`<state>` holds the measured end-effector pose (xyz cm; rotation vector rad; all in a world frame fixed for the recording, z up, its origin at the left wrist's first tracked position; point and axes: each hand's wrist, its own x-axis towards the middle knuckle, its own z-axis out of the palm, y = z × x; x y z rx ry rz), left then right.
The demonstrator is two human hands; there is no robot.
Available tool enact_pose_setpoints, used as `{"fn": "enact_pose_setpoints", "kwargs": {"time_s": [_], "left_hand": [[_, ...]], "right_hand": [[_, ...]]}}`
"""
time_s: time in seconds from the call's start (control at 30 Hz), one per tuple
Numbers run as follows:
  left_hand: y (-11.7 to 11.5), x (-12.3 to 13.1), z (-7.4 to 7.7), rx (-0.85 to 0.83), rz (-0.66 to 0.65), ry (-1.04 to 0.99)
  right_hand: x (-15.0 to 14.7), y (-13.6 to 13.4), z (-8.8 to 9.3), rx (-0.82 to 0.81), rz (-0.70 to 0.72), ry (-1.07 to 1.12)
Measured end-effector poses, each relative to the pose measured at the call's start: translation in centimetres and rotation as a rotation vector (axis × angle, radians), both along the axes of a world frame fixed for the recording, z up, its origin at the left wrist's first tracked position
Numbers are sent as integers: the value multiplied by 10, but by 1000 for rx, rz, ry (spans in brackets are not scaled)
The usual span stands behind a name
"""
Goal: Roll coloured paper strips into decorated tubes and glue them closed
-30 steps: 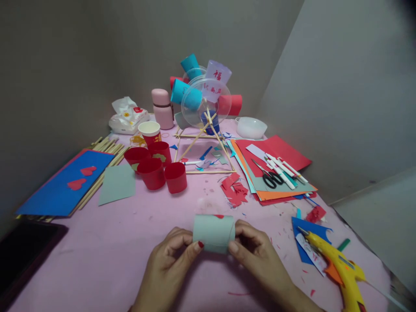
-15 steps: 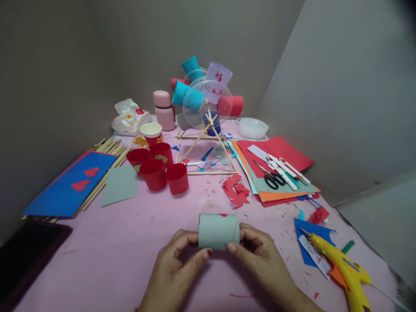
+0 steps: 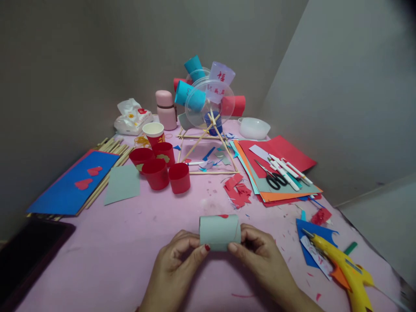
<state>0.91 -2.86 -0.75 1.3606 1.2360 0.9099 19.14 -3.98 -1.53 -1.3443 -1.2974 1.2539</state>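
Note:
A grey-green paper tube (image 3: 219,232) lies on its side between my hands, low in the middle of the head view. A bit of red shows on its top edge. My left hand (image 3: 178,264) grips the tube's left end, thumb at the lower front edge and fingers partly hidden behind and inside it. At the other end my right hand (image 3: 261,255) pinches it, thumb on the front and fingertips out of sight. Several red paper cups or rings (image 3: 155,174) stand beyond my left hand. Red paper scraps (image 3: 238,193) lie past the tube.
A wheel of coloured paper tubes and clear discs (image 3: 209,104) stands on a stick frame at the back. Right are scissors (image 3: 273,178), white pens (image 3: 286,173) and a yellow glue gun (image 3: 344,262). Left lie blue card (image 3: 65,186), sticks (image 3: 97,190) and a dark flat device (image 3: 32,260).
The whole view has shifted slightly. Both hands keep their hold on the tube, and my left thumb has moved a little along its lower edge.

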Motion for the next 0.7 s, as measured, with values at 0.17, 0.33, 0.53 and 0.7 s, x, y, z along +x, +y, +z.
{"fn": "enact_pose_setpoints", "kwargs": {"time_s": [0.17, 0.33, 0.53, 0.7], "left_hand": [[0, 0, 0, -11, -21, -29], [1, 0, -1, -7, -29, -29], [4, -1, -1, -31, -27, -26], [5, -1, -5, -91, -10, -30]], "right_hand": [[0, 0, 0, -2, -12, -13], [1, 0, -2, 1, -10, 6], [-1, 2, 2, 24, 15, 41], [-1, 2, 1, 79, 28, 26]]}}
